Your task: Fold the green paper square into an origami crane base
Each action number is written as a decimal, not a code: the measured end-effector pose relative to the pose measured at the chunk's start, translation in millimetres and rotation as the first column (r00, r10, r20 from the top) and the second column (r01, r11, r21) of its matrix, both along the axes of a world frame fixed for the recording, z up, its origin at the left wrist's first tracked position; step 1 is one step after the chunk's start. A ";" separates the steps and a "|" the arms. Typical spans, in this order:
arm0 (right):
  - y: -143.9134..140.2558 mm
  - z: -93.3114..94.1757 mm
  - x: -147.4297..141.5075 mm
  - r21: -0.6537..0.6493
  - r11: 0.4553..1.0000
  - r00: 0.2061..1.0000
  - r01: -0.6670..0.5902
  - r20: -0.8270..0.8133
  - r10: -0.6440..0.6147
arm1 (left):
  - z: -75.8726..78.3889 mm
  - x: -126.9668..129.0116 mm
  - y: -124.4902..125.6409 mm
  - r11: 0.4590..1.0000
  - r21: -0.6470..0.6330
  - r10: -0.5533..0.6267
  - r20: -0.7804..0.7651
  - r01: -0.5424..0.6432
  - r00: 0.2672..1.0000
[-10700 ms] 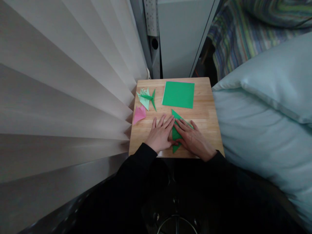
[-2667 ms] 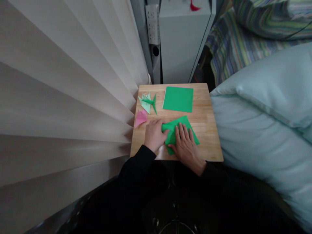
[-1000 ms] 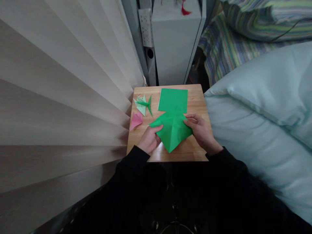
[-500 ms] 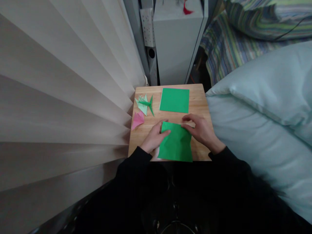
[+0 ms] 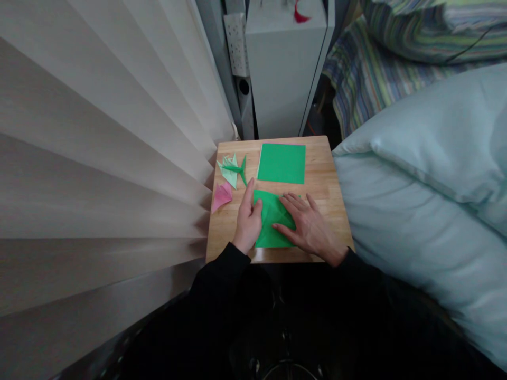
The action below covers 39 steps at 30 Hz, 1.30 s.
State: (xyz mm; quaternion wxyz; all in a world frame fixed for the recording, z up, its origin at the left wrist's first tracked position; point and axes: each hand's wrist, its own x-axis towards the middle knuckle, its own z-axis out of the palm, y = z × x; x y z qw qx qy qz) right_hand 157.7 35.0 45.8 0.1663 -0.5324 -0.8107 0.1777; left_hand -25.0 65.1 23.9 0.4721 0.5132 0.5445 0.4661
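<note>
Green paper point(image 5: 271, 224), creased, lies flat on the wooden counter point(image 5: 328, 184) under both hands. The left hand point(image 5: 249, 221) rests on its left edge, fingers point(image 5: 249, 192) stretched out straight and gripping nothing. The right hand point(image 5: 311, 229) lies flat on the sheet's right part, fingers point(image 5: 291, 203) spread open, pressing down. Just beyond the fingertips lies a flat green square point(image 5: 281, 163). Left of the left fingers sit a pale green folded figure point(image 5: 232, 170) and a pink one point(image 5: 221, 195).

Flat green square point(image 5: 281, 163), folded paper figures point(image 5: 232, 170), pale pillow point(image 5: 428, 158).
</note>
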 end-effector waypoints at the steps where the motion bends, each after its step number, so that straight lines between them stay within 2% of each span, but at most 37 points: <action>1: 0.7 0.8 0.5 0.001 1.000 1.000 -0.007 -0.014 0.007 | 0.8 0.1 -0.4 1.000 -0.007 -0.021 0.032 0.021 0.999; 5: 4.3 9.1 5.8 -0.063 0.998 0.985 -0.004 -0.174 -0.007 | 9.9 0.3 -2.7 0.987 -0.099 -0.103 0.189 0.124 0.976; 9: 9.6 18.0 14.7 -0.207 0.978 0.926 0.005 -0.367 -0.083 | 28.7 -1.1 -4.0 0.987 -0.125 -0.072 0.241 0.105 0.968; 12: 16.3 15.9 22.3 -0.310 0.950 0.873 -0.034 -0.471 -0.123 | 35.8 -6.9 -0.1 0.993 -0.109 -0.020 0.138 0.035 0.990; 15: 24.5 4.7 30.2 -0.417 0.897 0.863 -0.148 -0.497 -0.089 | 29.0 -16.5 7.8 0.999 0.001 0.051 -0.059 -0.051 0.997; 16: 27.1 -0.1 32.6 -0.432 0.884 0.879 -0.178 -0.474 -0.055 | 24.5 -19.6 10.4 0.999 0.013 0.033 -0.109 -0.031 0.993; 18: 31.4 -9.5 36.5 -0.420 0.896 0.930 -0.140 -0.366 -0.026 | 15.5 -24.2 13.5 0.992 -0.046 -0.123 -0.195 0.116 0.973; 19: 33.2 -13.6 37.9 -0.390 0.916 0.954 -0.098 -0.297 -0.025 | 11.9 -25.2 13.4 0.981 -0.067 -0.196 -0.248 0.185 0.949; 21: 36.0 -20.0 39.7 -0.315 0.949 0.985 -0.026 -0.170 -0.030 | 8.0 -24.1 9.7 0.970 0.015 -0.204 -0.491 0.242 0.847; 23: 37.9 -23.8 40.1 -0.242 0.970 0.996 0.008 -0.079 -0.028 | 7.9 -19.1 1.6 0.936 0.124 -0.134 -0.741 0.330 0.658; 24: 38.5 -24.8 39.9 -0.208 0.978 0.999 0.011 -0.045 -0.021 | 8.5 -15.3 -3.5 0.902 0.143 -0.133 -0.805 0.407 0.578; 26: 38.9 -25.0 38.4 -0.136 0.991 1.000 0.006 0.020 -0.003 | 8.8 -6.7 -14.6 0.826 0.148 -0.164 -0.859 0.543 0.484; 29: 36.8 -22.0 33.0 -0.033 0.999 0.991 -0.010 0.135 0.015 | 4.6 4.9 -29.3 0.739 0.064 -0.262 -0.889 0.671 0.374; 31: 33.0 -19.1 27.2 0.007 1.000 0.981 -0.020 0.192 0.018 | -0.5 9.5 -35.9 0.751 -0.001 -0.297 -0.893 0.660 0.337; 33: 26.9 -17.1 20.0 0.013 0.999 0.980 -0.039 0.198 0.036 | -5.5 11.6 -39.0 0.781 -0.029 -0.297 -0.895 0.623 0.331; 36: 15.3 -17.6 9.6 -0.002 0.995 0.989 -0.105 0.104 0.104 | -9.8 11.8 -37.8 0.817 -0.044 -0.288 -0.896 0.575 0.340; 39: 5.7 -20.8 3.2 0.018 0.992 0.991 -0.123 0.062 0.121 | -9.0 9.1 -32.9 0.836 -0.057 -0.290 -0.890 0.546 0.351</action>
